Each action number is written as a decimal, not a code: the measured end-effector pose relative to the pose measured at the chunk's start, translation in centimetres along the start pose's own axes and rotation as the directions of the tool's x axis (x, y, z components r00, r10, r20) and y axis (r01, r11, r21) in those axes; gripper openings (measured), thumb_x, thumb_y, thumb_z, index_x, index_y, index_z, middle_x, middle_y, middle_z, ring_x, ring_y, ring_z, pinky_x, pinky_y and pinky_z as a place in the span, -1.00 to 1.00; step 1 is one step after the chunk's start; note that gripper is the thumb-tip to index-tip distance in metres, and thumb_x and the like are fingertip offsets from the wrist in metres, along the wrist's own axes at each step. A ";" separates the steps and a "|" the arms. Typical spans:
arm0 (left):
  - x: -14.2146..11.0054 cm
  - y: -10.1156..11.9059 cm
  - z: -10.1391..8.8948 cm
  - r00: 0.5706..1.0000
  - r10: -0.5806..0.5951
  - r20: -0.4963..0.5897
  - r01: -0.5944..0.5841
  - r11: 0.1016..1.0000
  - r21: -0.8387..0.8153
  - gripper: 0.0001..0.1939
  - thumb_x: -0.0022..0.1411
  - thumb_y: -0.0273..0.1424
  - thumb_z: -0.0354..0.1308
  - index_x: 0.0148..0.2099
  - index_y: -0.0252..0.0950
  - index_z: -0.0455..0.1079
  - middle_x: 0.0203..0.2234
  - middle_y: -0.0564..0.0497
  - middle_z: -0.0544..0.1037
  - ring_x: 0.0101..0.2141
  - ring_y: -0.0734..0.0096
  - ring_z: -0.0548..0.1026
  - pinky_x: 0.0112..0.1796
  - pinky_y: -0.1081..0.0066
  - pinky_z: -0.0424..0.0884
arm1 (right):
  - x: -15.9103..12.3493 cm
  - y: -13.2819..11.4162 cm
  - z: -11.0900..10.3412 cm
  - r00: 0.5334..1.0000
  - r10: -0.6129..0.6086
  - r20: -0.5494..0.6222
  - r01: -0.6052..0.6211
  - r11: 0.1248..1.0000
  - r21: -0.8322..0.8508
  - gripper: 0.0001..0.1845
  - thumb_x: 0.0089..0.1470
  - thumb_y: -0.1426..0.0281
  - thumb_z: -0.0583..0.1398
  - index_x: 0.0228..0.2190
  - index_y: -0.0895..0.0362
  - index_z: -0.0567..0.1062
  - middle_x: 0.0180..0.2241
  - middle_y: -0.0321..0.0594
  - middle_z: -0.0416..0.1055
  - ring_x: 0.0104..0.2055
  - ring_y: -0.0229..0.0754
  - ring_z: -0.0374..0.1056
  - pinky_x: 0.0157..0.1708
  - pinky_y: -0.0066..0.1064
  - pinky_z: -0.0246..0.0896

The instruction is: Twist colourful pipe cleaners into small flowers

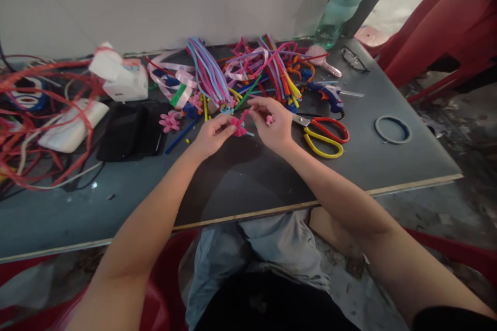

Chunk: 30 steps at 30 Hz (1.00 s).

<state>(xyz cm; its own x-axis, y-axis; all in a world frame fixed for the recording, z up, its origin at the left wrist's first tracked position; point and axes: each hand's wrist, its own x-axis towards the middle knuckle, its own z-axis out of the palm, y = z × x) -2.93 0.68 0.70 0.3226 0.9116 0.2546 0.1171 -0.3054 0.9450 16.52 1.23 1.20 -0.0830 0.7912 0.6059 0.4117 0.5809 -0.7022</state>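
Flower (238, 127) pinched in left hand (212, 135), right hand (276, 129) gripped pink strand (244, 115) between them; one hard tug risked misshaping the flower.

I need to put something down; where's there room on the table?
Between the scissors and grey ring, down to the table's front edge; also between the forearms. It's crowded beyond the left hand and right hand, with fuzzy sticks, and far left, with a red tangle.

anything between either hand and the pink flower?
Nothing visible. The left hand pinches the pink flower, and the right hand holds the pink strand rising from it. The scissors lie on the right hand's far side, not between.
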 end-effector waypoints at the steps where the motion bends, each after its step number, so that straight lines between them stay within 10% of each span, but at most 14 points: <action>1: 0.0 0.0 -0.1 1.000 -0.014 -0.002 0.014 1.000 0.001 -0.44 0.06 0.21 0.33 -0.40 -0.23 0.52 -0.38 -0.06 0.58 -0.28 0.31 0.53 -0.14 0.33 0.49 | 0.0 0.0 0.1 1.000 0.003 0.014 -0.003 1.000 -0.001 -0.75 0.27 0.31 0.16 -0.10 0.04 0.60 -0.23 -0.16 0.56 -0.25 -0.16 0.45 -0.14 -0.24 0.44; 8: -0.2 0.1 2.1 0.989 -0.147 -0.027 0.132 0.941 -0.313 -0.43 -0.06 0.22 0.40 -0.39 -0.20 0.52 -0.47 0.02 0.54 -0.44 0.44 0.43 -0.35 0.41 0.44 | 0.4 -0.5 0.4 0.993 0.121 0.010 -0.121 0.992 0.021 -0.72 0.26 0.29 0.18 -0.07 0.02 0.62 -0.23 -0.20 0.58 -0.36 -0.22 0.39 -0.24 -0.29 0.42; 17: 0.2 -1.1 1.5 0.978 -0.113 -0.173 0.109 0.994 -0.032 -0.51 0.08 0.11 0.35 -0.33 -0.26 0.61 -0.48 0.00 0.59 -0.45 0.42 0.44 -0.36 0.40 0.39 | 0.4 0.8 0.2 0.994 0.105 -0.009 -0.106 0.991 -0.087 -0.84 0.18 0.47 0.19 -0.33 0.12 0.61 -0.31 -0.22 0.59 -0.38 -0.25 0.38 -0.27 -0.37 0.36; 30: 0.3 -1.6 1.7 0.944 -0.189 -0.270 0.160 0.979 -0.125 -0.88 0.09 -0.32 0.36 -0.38 -0.26 0.64 -0.50 0.04 0.60 -0.42 0.39 0.50 -0.30 0.38 0.43 | -0.1 1.2 0.9 0.998 0.046 -0.036 -0.048 0.997 -0.068 -0.82 0.26 0.44 0.12 -0.31 0.09 0.53 -0.27 -0.20 0.55 -0.21 -0.18 0.45 -0.12 -0.32 0.36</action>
<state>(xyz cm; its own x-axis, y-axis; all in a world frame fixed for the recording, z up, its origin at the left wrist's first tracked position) -1.39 0.97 -1.04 0.0287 0.9926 0.1176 0.0485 -0.1189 0.9917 16.23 2.02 0.01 -0.0318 0.8095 0.5862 0.4761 0.5280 -0.7033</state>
